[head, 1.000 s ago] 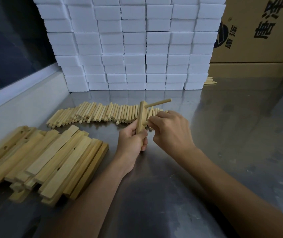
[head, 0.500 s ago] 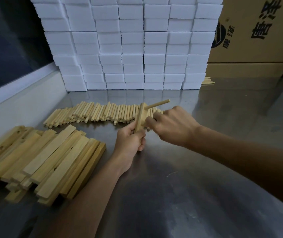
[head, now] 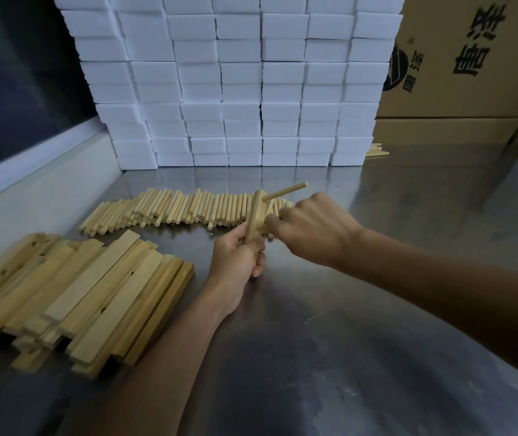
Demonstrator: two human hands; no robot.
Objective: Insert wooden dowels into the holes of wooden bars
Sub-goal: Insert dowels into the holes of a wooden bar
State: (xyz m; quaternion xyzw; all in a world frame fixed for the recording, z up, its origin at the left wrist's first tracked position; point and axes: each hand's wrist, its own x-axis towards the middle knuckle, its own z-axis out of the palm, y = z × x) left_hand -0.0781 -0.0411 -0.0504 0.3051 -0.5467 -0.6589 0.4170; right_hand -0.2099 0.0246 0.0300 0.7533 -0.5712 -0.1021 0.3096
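My left hand (head: 239,259) grips the lower end of a wooden bar (head: 256,217) and holds it upright above the metal table. One dowel (head: 284,191) sticks out of the bar's upper hole, pointing right. My right hand (head: 311,228) is curled against the bar's lower part and pinches a second dowel there, mostly hidden by the fingers. A row of loose dowels (head: 172,209) lies on the table behind the hands. A pile of bars (head: 72,294) with drilled holes lies at the left.
A wall of stacked white foam blocks (head: 239,83) closes the back. Cardboard boxes (head: 465,58) stand at the back right. A white ledge (head: 31,196) runs along the left. A few sticks (head: 375,151) lie by the foam's right corner. The steel tabletop (head: 346,341) spreads to the right.
The bar and both hands stay nearly in place. My right wrist has turned and the forearm now comes in from the right. The view has shifted slightly.
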